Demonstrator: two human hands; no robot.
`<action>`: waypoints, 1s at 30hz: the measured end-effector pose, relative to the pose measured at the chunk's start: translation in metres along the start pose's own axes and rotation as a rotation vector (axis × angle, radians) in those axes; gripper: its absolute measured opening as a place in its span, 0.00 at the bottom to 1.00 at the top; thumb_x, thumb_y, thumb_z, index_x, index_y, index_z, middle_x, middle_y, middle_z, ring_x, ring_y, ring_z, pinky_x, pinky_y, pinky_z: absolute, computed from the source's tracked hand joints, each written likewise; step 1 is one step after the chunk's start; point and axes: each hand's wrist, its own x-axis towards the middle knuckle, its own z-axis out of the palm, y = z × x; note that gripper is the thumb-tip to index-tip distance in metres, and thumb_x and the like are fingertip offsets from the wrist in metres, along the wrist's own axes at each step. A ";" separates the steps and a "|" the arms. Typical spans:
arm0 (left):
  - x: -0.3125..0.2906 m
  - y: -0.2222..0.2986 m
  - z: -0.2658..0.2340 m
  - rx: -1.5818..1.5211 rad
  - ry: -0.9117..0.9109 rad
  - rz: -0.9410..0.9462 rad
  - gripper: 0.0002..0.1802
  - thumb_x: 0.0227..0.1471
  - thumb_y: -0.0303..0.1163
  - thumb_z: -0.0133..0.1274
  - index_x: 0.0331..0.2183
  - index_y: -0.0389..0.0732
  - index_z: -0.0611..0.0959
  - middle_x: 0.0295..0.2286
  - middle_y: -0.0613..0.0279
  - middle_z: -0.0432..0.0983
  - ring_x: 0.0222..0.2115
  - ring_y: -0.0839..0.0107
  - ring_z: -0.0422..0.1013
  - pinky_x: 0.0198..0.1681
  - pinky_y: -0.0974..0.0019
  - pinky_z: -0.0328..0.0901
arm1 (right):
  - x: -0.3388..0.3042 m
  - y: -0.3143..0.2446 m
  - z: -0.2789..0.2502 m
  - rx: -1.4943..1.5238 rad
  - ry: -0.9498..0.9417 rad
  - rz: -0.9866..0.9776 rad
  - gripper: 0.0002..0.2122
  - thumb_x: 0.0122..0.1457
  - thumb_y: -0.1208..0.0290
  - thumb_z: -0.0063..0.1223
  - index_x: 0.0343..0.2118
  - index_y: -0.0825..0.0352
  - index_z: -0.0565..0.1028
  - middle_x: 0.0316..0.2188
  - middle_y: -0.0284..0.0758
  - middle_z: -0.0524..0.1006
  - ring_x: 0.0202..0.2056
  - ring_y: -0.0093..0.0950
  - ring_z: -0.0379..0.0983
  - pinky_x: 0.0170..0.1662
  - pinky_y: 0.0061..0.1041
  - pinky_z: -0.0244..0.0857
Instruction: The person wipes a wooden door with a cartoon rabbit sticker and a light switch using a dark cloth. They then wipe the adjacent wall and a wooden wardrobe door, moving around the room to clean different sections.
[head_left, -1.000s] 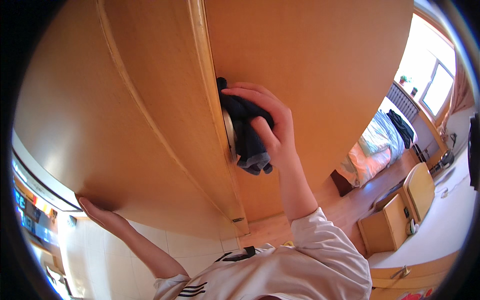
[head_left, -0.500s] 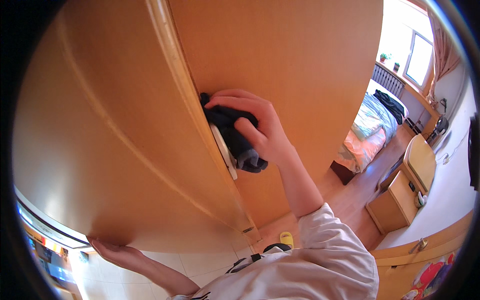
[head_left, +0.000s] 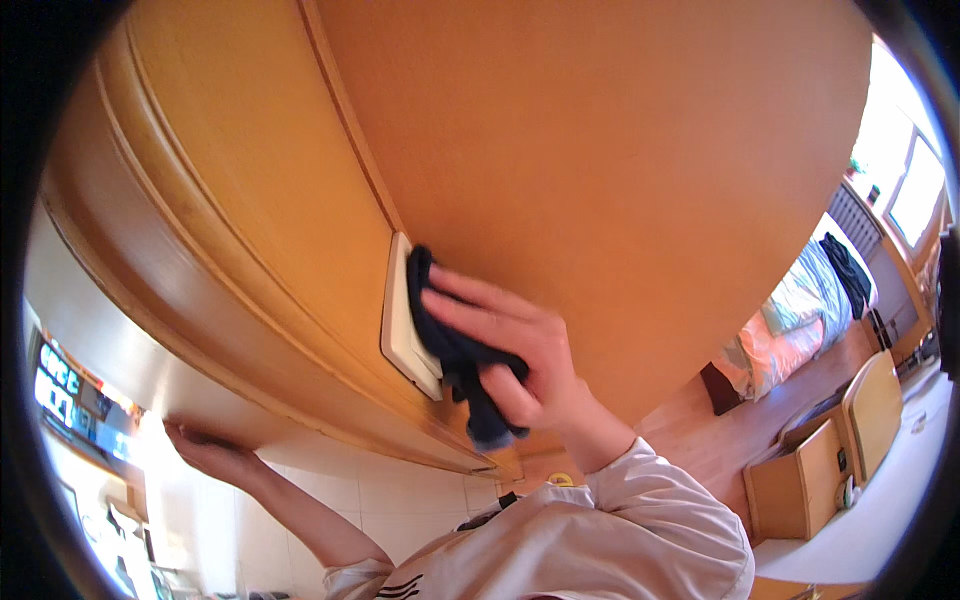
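Item: dark cloth (head_left: 437, 335), bunched, closed in the grip of our right hand (head_left: 535, 350), lying against the face of a pale plate (head_left: 396, 325) on the wooden casing (head_left: 265, 150). Item: our left hand (head_left: 212, 452), at the lower edge of the curved panel (head_left: 115, 300); fingers partly hidden, so we cannot tell its grip. Item: bed (head_left: 790, 330), rumpled covers, well apart at right.

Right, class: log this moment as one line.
left hand: at lower edge of glossy panel | right hand: gripping dark cloth | cloth: overlapping cream plate
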 end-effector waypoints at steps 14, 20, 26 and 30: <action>0.001 -0.002 0.008 0.111 0.056 0.040 0.27 0.59 0.48 0.41 0.49 0.36 0.73 0.43 0.57 0.68 0.44 0.64 0.65 0.51 0.63 0.60 | -0.010 0.016 0.010 0.057 0.053 0.128 0.29 0.39 0.79 0.39 0.50 0.74 0.72 0.53 0.55 0.68 0.54 0.46 0.68 0.56 0.30 0.60; 0.004 -0.001 0.006 0.157 0.066 0.076 0.28 0.60 0.48 0.40 0.50 0.34 0.73 0.45 0.55 0.68 0.46 0.63 0.66 0.53 0.62 0.60 | -0.054 0.013 0.037 0.168 0.256 0.145 0.27 0.38 0.79 0.39 0.47 0.75 0.74 0.50 0.56 0.70 0.52 0.47 0.70 0.55 0.34 0.62; 0.012 -0.006 0.003 0.260 0.029 0.184 0.30 0.60 0.46 0.38 0.52 0.31 0.71 0.50 0.49 0.66 0.50 0.59 0.63 0.56 0.60 0.56 | -0.051 0.013 0.050 -0.007 0.242 0.045 0.27 0.39 0.77 0.42 0.48 0.71 0.75 0.48 0.53 0.71 0.48 0.46 0.71 0.51 0.33 0.65; 0.011 -0.013 -0.003 0.339 0.026 0.263 0.27 0.60 0.46 0.36 0.46 0.31 0.75 0.42 0.51 0.70 0.41 0.61 0.67 0.48 0.60 0.64 | -0.048 0.023 0.043 0.001 0.208 0.117 0.28 0.40 0.75 0.42 0.51 0.70 0.73 0.52 0.51 0.69 0.50 0.46 0.69 0.53 0.33 0.64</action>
